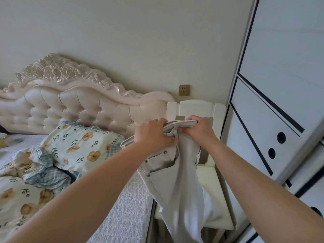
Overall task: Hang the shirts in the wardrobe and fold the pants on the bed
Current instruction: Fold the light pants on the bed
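Two bare forearms reach in from 7 and 5 o'clock and meet just right of centre. The left hand [154, 135] lies over the waistband of the pants [177, 181], its fingers [162, 122] curled onto the fabric and the thumb pressed against it from below. The right hand [199, 130], just beside it at 3 o'clock, has its fingers clamped round the waistband's upper edge. The pants are pale grey-beige and hang in the air from both hands, with a front pocket and rivets facing the camera and the legs trailing down toward 6 o'clock, out of view.

Behind and under the pants stands a white chair [196, 106], its back just beyond the hands. A white cloth [212, 207] lies on its seat; what garment it is cannot be told.

At 9 o'clock from the chair is the bed [126, 207], covered in a pale textured sheet, with a rumpled floral quilt [26, 199] at 8 o'clock and a floral pillow [78, 142] beyond it. The tufted, carved headboard [70, 106] stands against the wall, and a socket [184, 90] sits on the wall above the chair. The wardrobe [280, 85], white with black lines, fills 3 o'clock, its doors closed.
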The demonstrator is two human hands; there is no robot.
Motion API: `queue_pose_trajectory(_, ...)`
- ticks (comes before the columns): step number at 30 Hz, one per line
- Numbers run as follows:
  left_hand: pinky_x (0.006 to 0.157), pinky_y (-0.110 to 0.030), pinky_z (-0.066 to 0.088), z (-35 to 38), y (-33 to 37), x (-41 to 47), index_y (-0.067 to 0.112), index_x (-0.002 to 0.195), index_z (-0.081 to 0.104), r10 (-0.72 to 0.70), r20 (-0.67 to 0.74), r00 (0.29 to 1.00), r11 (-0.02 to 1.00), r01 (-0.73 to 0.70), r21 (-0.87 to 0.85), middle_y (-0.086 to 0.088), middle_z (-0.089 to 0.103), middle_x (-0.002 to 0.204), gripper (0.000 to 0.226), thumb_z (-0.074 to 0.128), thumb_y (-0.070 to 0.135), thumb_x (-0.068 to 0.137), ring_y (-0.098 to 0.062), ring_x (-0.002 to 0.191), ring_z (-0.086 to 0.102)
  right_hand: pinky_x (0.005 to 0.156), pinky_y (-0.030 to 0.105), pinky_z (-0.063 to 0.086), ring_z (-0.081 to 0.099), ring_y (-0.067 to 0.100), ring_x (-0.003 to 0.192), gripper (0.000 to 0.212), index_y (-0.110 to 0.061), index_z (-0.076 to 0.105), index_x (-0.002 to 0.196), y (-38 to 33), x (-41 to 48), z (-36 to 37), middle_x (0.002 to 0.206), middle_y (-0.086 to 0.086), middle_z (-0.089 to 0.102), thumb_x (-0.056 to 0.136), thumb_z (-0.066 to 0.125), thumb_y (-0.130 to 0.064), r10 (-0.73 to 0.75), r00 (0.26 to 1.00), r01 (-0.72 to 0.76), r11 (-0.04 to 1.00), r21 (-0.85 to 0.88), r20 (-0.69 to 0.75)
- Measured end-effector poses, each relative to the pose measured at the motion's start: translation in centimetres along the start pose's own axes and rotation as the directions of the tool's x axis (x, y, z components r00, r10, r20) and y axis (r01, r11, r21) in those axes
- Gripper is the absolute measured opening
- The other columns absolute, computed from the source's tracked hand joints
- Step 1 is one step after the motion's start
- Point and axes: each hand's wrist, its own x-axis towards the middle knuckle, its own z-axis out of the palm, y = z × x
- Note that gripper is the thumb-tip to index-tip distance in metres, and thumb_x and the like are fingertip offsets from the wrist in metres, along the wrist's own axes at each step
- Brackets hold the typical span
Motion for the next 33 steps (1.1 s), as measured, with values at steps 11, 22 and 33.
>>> queue_pose_trajectory(11,0.064,-0.030,0.029,-2.1,-0.1,1.6,0.016,0.108,0.058,0.177,-0.057,0.983,0.982,-0.180,-0.050,-0.003,0.057,0.099,0.041,0.052,0.052,0.090,-0.027,0.091,0.058,0.063,0.016,0.038,0.051,0.004,0.073,0.034,-0.025,0.059,0.082,-1.5,1.0,-1.3,0.084,-0.006,0.057,0.062,0.085,-0.033,-0.154,0.987,0.150,0.985,-0.082,-0.051)
queue_pose_trajectory(22,0.065,-0.037,0.036,-5.2,-2.4,3.7,0.019,0.092,0.046,0.227,-0.014,0.974,0.957,-0.226,-0.182,0.010,0.045,0.082,0.042,0.055,0.059,0.082,-0.021,0.081,0.048,0.080,0.037,0.044,0.053,0.023,0.076,0.042,-0.016,0.052,0.069,6.9,-4.2,4.1,0.073,0.004,0.055,0.097,0.036,-0.042,0.572,0.802,-0.452,0.770,0.449,-0.173)
queue_pose_trajectory(33,0.067,-0.035,0.039,-7.2,-4.7,3.3,0.026,0.084,0.051,0.099,-0.269,0.958,0.910,-0.196,-0.364,0.017,0.049,0.074,0.027,0.067,0.048,0.080,-0.023,0.080,0.052,0.109,0.034,0.024,0.039,0.020,0.131,0.071,-0.018,0.046,0.138,10.3,-6.3,8.0,0.144,0.001,0.043,0.089,0.032,-0.068,0.697,0.611,-0.777,0.619,0.114,0.375)
